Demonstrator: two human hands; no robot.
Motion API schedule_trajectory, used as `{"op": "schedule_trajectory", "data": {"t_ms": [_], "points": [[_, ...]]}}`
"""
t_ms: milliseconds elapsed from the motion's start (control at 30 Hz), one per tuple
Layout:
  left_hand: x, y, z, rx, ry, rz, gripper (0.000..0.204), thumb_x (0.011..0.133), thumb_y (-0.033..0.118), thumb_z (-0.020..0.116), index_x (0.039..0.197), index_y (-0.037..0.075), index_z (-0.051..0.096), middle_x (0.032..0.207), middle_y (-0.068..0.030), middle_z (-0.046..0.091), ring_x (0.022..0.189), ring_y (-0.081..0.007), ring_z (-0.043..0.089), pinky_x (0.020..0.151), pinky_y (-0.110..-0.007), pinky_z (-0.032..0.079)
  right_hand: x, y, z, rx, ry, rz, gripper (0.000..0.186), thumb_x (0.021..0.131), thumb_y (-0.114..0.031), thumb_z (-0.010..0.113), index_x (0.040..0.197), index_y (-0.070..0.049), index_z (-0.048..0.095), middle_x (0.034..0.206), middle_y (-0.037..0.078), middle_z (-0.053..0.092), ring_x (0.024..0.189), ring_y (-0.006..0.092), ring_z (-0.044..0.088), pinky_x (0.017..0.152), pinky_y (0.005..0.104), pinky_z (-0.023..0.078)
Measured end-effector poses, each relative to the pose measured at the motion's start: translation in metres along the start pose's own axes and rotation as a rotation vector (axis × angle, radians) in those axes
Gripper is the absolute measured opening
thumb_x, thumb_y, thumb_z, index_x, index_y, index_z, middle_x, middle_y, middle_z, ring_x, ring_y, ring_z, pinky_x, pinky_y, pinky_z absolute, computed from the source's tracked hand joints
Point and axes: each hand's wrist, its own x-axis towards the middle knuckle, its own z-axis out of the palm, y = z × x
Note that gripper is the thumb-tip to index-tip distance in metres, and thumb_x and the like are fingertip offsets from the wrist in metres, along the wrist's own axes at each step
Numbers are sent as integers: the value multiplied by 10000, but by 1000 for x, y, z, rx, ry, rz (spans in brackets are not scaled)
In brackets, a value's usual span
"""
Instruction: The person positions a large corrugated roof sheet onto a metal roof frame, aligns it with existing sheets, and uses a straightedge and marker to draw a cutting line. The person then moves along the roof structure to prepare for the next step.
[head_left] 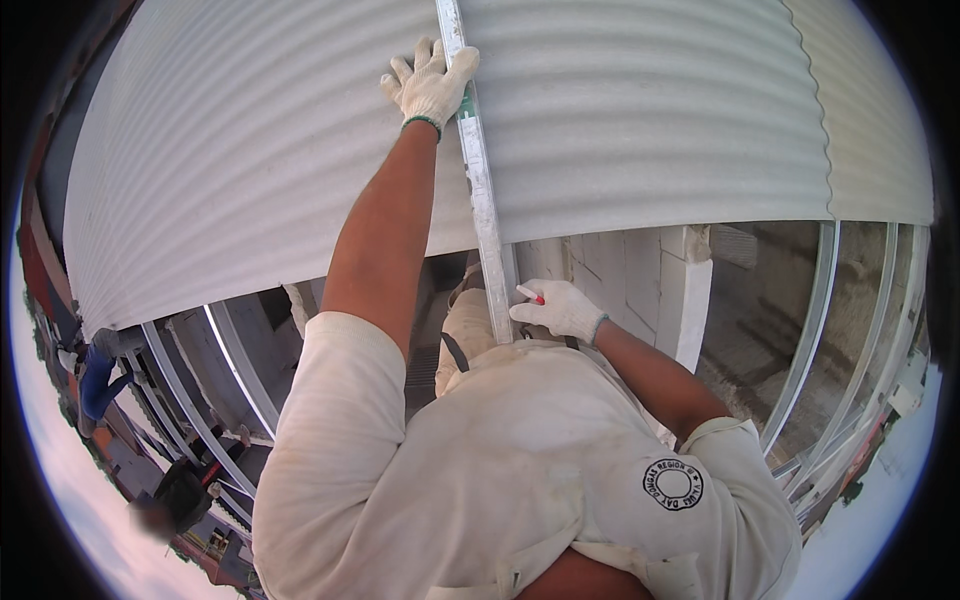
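Observation:
Across the pale grey corrugated sheet (640,120) lies a long, narrow metal straightedge (478,185), scuffed white with a green patch near its upper part. My left hand (430,88), in a white knitted glove with a green cuff, rests flat on the sheet, fingers spread, its thumb side against the straightedge. Near my waist, my right hand (565,310), also gloved, is closed on a red and white marker (531,295). This hand is beside the straightedge's near end, which reaches my body. Whether its fingertips touch the straightedge is hard to tell.
Below the sheet's near edge are open gaps with metal purlins (805,340) and a light block wall (690,290). A second corrugated sheet (870,120) overlaps at the right. At the far left are a person in blue trousers (98,385) and another dark-clothed person (180,495).

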Motion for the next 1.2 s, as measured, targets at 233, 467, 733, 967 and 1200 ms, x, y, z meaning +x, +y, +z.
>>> {"op": "schedule_trajectory", "data": {"t_ms": [233, 467, 733, 967, 1200], "points": [[-1, 5, 3, -18, 37, -55, 1008, 1105, 846, 455, 1856, 187, 586, 2033, -109, 348, 1896, -544, 45, 1521, -654, -94, -28, -23, -79, 123, 465, -222, 388, 1207, -426, 704, 1238, -66, 845, 1079, 117, 825, 1019, 309, 784, 954, 457, 612], [-5, 15, -5, 18, 8, -93, 939, 1154, 771, 458, 1859, 161, 570, 2037, -106, 336, 1889, -555, 60, 1516, -656, -93, 23, -156, -223, -230, 1052, -662, 274, 1162, -357, 794, 1106, -102, 875, 1068, 97, 810, 1069, 293, 777, 947, 450, 605], [-5, 20, -9, 7, -18, -116, 912, 1147, 722, 500, 1864, 162, 557, 2033, -171, 330, 1875, -595, 55, 1501, -664, -102, 195, -336, -397, 269, 1006, -646, 348, 1095, -474, 859, 1185, -140, 896, 945, 10, 819, 694, 123, 703, 753, 347, 569], [-3, 24, -16, 14, -36, -124, 915, 1124, 698, 581, 1837, 124, 592, 2016, -217, 340, 1863, -624, 46, 1493, -687, -107, 359, -453, -514, 279, 1208, -861, 298, 1145, -374, 803, 1272, -112, 862, 1022, 16, 868, 738, 127, 761, 745, 352, 618], [1, 18, -18, 99, -64, -94, 899, 1073, 684, 680, 1768, 115, 654, 1950, -232, 420, 1782, -631, 180, 1472, -740, -55, 419, -514, -563, -50, 1250, -680, 434, 1163, -505, 706, 1507, -283, 846, 1418, 83, 899, 1317, 366, 837, 1116, 498, 652]]}}
